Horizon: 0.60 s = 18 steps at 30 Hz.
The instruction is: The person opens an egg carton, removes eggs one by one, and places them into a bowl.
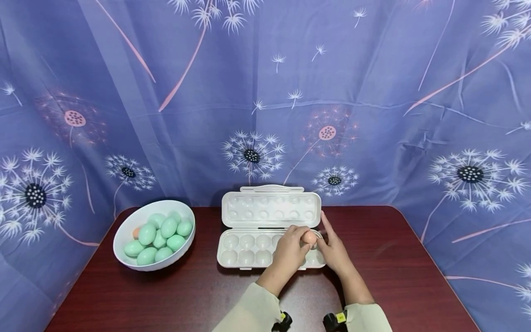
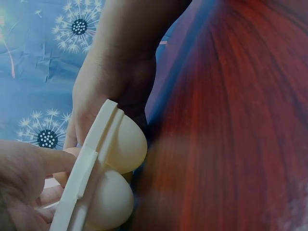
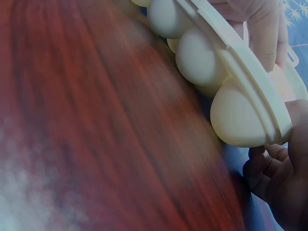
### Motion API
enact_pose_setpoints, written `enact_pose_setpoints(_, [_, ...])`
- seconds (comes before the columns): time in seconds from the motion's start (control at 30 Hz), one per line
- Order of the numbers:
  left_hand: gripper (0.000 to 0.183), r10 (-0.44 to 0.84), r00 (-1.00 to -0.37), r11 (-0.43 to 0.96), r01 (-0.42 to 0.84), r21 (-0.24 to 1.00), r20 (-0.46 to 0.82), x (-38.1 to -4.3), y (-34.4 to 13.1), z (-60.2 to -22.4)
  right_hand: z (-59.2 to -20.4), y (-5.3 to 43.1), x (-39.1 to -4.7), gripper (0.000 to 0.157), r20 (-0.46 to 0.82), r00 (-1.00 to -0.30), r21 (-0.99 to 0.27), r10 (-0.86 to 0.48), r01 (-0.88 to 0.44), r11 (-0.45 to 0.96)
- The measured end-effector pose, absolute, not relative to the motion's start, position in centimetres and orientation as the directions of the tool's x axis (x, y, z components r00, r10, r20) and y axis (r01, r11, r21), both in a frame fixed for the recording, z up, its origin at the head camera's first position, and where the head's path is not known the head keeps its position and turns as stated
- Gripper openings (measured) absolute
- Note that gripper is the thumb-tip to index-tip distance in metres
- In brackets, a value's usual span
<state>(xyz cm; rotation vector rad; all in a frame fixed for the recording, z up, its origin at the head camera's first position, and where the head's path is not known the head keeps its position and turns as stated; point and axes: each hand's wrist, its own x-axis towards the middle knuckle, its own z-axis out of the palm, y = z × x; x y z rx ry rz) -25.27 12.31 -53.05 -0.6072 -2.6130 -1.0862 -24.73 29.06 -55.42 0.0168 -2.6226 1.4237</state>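
A white plastic egg box [image 1: 221, 249] lies open on the table, its dimpled lid [image 1: 271, 210] folded back. Over its back right corner, my left hand [image 1: 288, 249] pinches a brown egg [image 1: 309, 237] between fingers and thumb. My right hand [image 1: 336, 253] grips the box's right end, thumb at the rim and index finger pointing along the lid's side. In the right wrist view, other fingers of the right hand [image 3: 284, 178] curl below the rim, beside a rounded cup [image 3: 238, 115]. The cups on the left side of the box hold nothing; some on the right are hidden by the hands.
A white bowl [image 1: 120, 244] at the table's left holds several pale green eggs [image 1: 147, 234] and one brown egg [image 1: 136, 233]. The dark red wooden table [image 1: 199, 295] ends at a blue dandelion-print curtain [image 1: 274, 115] behind and at both sides.
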Motion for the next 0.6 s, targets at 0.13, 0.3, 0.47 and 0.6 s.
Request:
enact_pose_setpoints(0.13, [0.042,0.276,-0.885,0.634,0.460,0.622,0.374,-25.18,12.16,-52.89,-55.41,29.04,-24.77,0.080,0.151,-0.986,-0.829,0.064,-0.091,0.551])
enact_pose_setpoints(0.3, [0.043,0.265,-0.881,0.629,0.466,0.623,0.392,-25.14,11.93,-52.76,-55.41,29.04,-24.77,0.081,0.160,-0.985,-0.829,0.062,-0.100,0.551])
enact_pose_setpoints(0.47, [0.042,0.254,-0.873,0.613,0.478,0.628,0.416,-25.17,11.73,-52.77,-55.44,29.05,-24.79,0.084,0.157,-0.985,-0.829,0.064,-0.097,0.550])
enact_pose_setpoints(0.6, [0.042,0.252,-0.879,0.606,0.469,0.642,0.404,-25.14,11.56,-52.64,-55.47,29.03,-24.78,0.086,0.162,-0.985,-0.826,0.064,-0.099,0.555])
